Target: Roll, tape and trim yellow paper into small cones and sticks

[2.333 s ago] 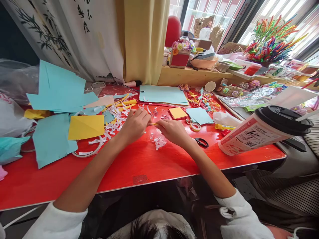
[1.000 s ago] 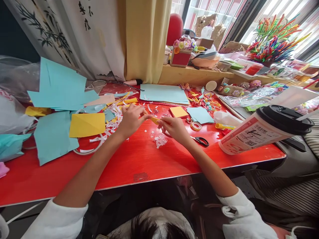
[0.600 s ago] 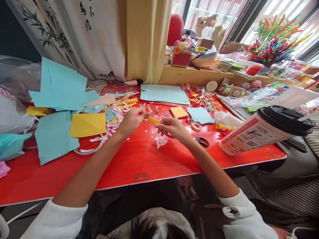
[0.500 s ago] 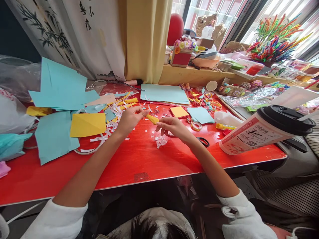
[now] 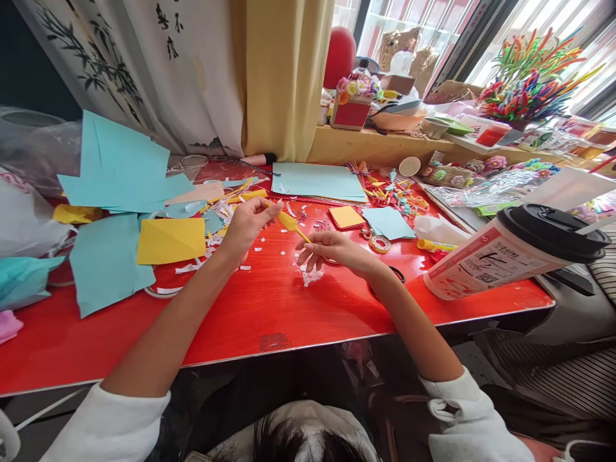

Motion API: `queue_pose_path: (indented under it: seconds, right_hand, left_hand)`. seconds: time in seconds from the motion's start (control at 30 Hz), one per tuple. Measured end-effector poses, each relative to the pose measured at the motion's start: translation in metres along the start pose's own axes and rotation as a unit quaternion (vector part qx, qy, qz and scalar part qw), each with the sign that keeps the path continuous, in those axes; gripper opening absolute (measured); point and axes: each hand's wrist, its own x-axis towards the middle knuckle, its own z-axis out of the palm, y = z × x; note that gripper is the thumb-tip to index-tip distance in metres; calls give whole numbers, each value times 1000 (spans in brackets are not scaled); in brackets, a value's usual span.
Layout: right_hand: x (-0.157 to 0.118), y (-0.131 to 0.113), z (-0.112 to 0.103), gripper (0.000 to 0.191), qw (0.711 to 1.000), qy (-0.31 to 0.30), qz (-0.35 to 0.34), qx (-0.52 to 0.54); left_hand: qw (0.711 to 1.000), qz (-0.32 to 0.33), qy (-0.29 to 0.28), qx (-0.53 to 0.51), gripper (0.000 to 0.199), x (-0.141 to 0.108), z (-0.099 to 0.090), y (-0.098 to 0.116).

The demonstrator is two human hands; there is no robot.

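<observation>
A small yellow paper piece [image 5: 287,221], wide in its middle and narrow toward the right end, is stretched between my two hands above the red table [image 5: 231,327]. My left hand [image 5: 253,224] pinches its upper left end between thumb and fingers. At the thin lower right end, my right hand [image 5: 332,249] grips it with thumb and index finger, the other fingers loosely curled. Below my right hand lie white paper scraps [image 5: 312,276]. Yellow square sheets [image 5: 346,217] and light blue squares [image 5: 387,222] rest beyond it.
Blue sheets [image 5: 108,256] and a yellow sheet [image 5: 171,241] lie at the left. A large lidded cup [image 5: 481,260] leans at the right, near black scissors [image 5: 398,274], partly behind my right forearm. A blue stack [image 5: 317,181] sits at the back.
The yellow piece now shows a wide part and a long thin end between my hands. My left hand has moved slightly up and left, my right slightly down.
</observation>
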Motion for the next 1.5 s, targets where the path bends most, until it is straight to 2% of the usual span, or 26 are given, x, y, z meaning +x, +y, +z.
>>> queue_pose_path:
  seconds: [0.13,0.27,0.4,0.5,0.67,0.73,0.8,0.9,1.0,1.2,1.4,1.5]
  right_hand:
    - [4,4,3,23,1000,-2,-23,4]
    - [4,4,4,28,1000,-19,-2,-21]
    - [-1,0,-3,31,997,-60,39,-25]
    - [-4,0,-7,31,997,-67,36,-1]
    - [0,3,-1,31,999,-16,18,33]
    - [2,3,2,36,999,-14,41,13]
    - [4,4,3,43,999,26,43,-14]
    - [7,6,0,44,989,140,-20,-50]
    - [9,9,-2,36,978,179,-74,-78]
    - [11,11,2,32,970,225,-87,-25]
    - [10,9,3,29,979,186,-85,-25]
    - [10,10,2,26,977,187,-88,-44]
  left_hand:
    - [997,-44,-61,33,37,-5,8,-5]
    - [997,-52,-33,40,40,-10,14,-10]
    - [998,-42,11,37,41,-6,11,-11]
    - [999,-49,-16,19,44,-5,10,-11]
    - [988,-80,-124,50,41,-13,18,-9]
    - [986,-64,-138,60,35,-15,20,-9]
    - [987,-51,-142,62,31,-15,20,-10]
    - [977,-78,-188,56,29,-15,20,-9]
    - [967,-112,-226,32,31,-19,24,-5]
    - [968,-144,-204,34,27,-26,34,-4]
    - [979,-122,-164,4,21,-26,35,-13]
    - [982,-123,-145,-16,15,-26,36,-15]
